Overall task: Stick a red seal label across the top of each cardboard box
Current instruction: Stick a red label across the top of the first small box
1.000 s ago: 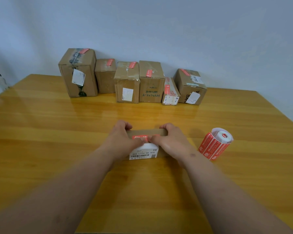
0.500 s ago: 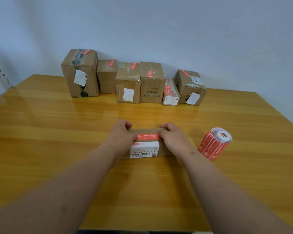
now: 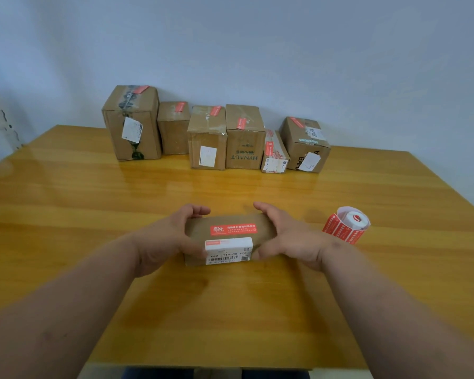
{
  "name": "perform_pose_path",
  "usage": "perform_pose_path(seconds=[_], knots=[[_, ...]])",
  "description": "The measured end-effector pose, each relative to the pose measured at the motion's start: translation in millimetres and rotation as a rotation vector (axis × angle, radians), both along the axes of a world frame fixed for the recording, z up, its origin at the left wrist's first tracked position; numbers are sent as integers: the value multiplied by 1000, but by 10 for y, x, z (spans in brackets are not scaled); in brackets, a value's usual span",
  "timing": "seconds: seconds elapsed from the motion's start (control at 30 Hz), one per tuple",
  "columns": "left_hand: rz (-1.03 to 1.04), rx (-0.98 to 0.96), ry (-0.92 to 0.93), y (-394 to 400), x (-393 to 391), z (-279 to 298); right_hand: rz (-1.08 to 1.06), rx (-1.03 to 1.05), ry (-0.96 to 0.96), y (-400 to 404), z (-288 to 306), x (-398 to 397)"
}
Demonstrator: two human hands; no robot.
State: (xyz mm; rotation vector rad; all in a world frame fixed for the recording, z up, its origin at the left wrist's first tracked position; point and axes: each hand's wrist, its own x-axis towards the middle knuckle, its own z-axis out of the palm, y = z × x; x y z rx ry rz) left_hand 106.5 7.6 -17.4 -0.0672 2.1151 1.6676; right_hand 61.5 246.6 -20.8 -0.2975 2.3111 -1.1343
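Box [image 3: 227, 236] sits low on the table [image 3: 93, 203] between both sets of fingers, left hand [image 3: 164, 239] and right hand [image 3: 290, 239] curled round its ends, red label [image 3: 233, 230] already flat on top, so lifting it away to the sealed row looks next.

Small flat cardboard box [image 3: 227, 236] near the table's front edge, red seal label [image 3: 233, 229] across its top, six sealed boxes [image 3: 207, 136] along the back edge
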Motion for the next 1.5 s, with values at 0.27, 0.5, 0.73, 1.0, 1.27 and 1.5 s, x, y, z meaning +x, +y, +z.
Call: perform_pose_path(seconds=[0.27, 0.5, 0.73, 1.0, 1.27, 1.5], knots=[[360, -33, -25, -76, -21, 135, -269, -289, -169, 28, 55, 62], [413, -120, -185, -60, 38, 166, -169, -418, -260, 46, 57, 136], [377, -273, -89, -14, 45, 175, -270, -227, -228, -22, 51, 134], [25, -370, 213, 112, 74, 94, -424, -199, -268, -102, 24, 120], [91, -482, 207, 51, 20, -55, -565, -177, -81, 48, 51, 61], [81, -636, 216, 86, -13, -38, -419, -218, 60, 15, 57, 157]])
